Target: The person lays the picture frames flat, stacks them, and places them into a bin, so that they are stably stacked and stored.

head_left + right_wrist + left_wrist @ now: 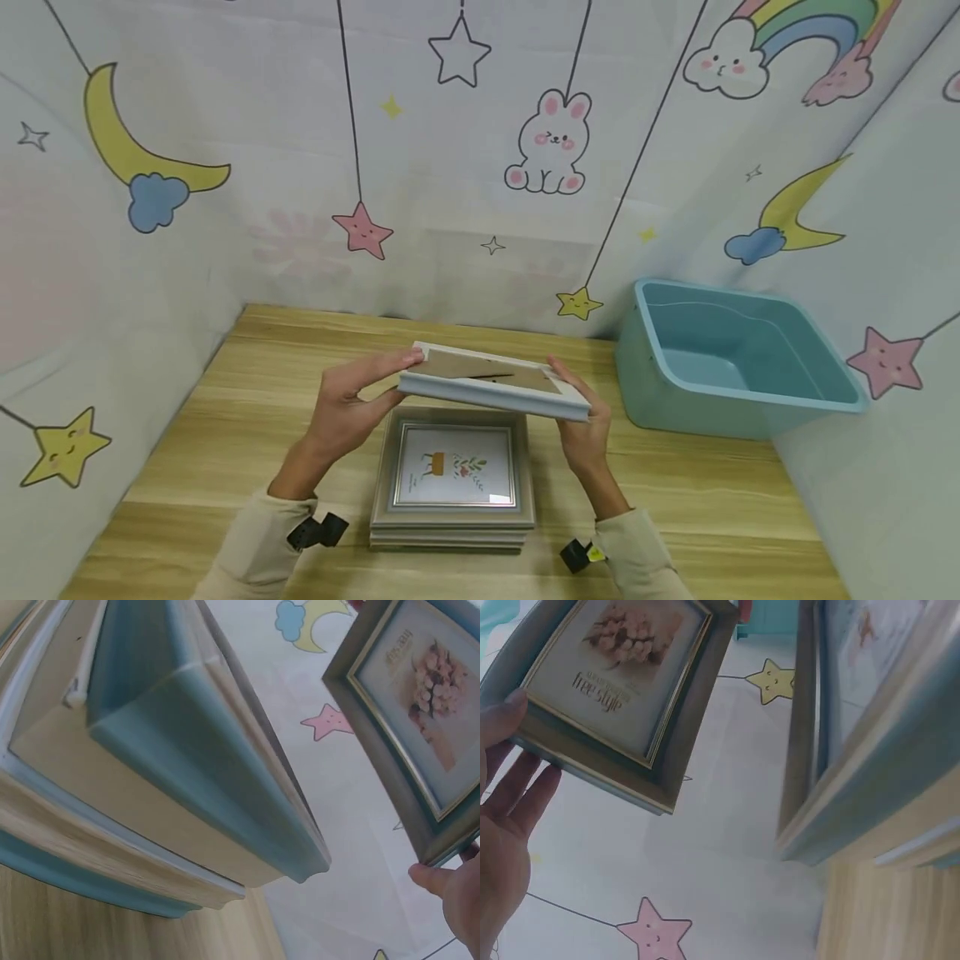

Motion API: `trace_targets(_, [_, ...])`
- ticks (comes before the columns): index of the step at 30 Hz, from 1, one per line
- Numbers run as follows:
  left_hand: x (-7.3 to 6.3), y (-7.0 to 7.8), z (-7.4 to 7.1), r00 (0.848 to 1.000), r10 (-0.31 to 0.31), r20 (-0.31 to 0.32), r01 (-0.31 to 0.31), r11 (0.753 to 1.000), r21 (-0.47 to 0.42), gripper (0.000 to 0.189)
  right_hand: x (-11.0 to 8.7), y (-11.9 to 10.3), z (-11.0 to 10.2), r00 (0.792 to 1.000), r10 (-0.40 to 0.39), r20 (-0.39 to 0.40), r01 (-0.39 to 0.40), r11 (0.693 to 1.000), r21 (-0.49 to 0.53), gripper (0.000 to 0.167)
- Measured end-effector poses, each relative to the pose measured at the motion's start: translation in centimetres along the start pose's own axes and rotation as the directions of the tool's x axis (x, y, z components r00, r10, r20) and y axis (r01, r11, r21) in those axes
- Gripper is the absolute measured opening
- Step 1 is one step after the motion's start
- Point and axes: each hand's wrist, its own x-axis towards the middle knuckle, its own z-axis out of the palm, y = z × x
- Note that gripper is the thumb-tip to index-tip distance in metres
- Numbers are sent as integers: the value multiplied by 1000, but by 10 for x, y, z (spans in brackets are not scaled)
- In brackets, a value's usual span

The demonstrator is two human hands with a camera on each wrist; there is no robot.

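A picture frame is held up above the table, its brown backing facing up in the head view. At its left end my left hand grips the edge, thumb on one side and fingers on the other. The right hand holds the opposite end. Both wrist views show its front, with a flower picture under glass and a gold inner border. Below it stands a stack of picture frames; the top one has a plant print facing up. In the right wrist view the stacked frames loom close.
A blue plastic bin stands on the right of the wood-grain table, its inside bare where seen. A patterned cloth wall closes off the back and both sides. Small black cameras are strapped to the wrists.
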Motion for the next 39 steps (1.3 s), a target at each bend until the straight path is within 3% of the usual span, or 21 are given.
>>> trace_targets(5, [-6,0,5,996,8,-85,-8,1000,3,33,-1,-4,2,1000,1,19,0,996,-85,43])
trace_targets(8, [-9,0,7,992,-31,-123,27,999,-28,30,-3,-5,4,998,-34,57,39,994,-97,47])
trace_targets(11, [-10,-1,7,985,-93,-148,85,995,-55,32,-3,-2,5,988,-115,107,128,984,-121,51])
trace_targets(14, [-11,-2,6,973,-156,-172,143,986,-86,36,-2,2,5,955,-251,158,284,928,-242,53])
trace_targets(17, [-10,-2,5,959,-211,-188,193,975,-111,37,1,3,1,906,-373,202,423,827,-370,53])
trace_targets(19, [-10,-2,4,950,-246,-195,228,968,-108,37,2,2,-2,887,-402,227,462,779,-423,52])
trace_targets(21, [-11,-1,3,941,-268,-207,253,963,-94,38,3,0,-4,889,-386,246,457,763,-457,52])
trace_targets(24, [-12,-3,5,915,-317,-248,295,948,-123,43,1,-3,-7,919,-301,256,391,788,-476,61])
trace_targets(27, [-11,-6,9,873,-367,-321,313,927,-208,45,-2,-9,-7,956,-142,256,238,885,-399,77])
trace_targets(29, [-9,-8,13,836,-394,-382,310,914,-264,41,-3,-14,-5,966,11,257,76,943,-324,83])
trace_targets(32, [-7,-9,20,784,-414,-462,292,904,-313,32,-3,-21,-3,943,199,267,-136,962,-237,80])
trace_targets(35, [-6,-9,24,746,-436,-503,279,891,-358,26,-1,-25,-3,912,299,281,-245,946,-210,78])
trace_targets(37, [-6,-9,25,742,-454,-493,284,879,-382,25,1,-27,-5,895,335,296,-285,938,-198,78])
trace_targets(39, [-7,-9,22,750,-488,-448,303,854,-423,27,2,-29,-7,879,362,312,-319,930,-181,79])
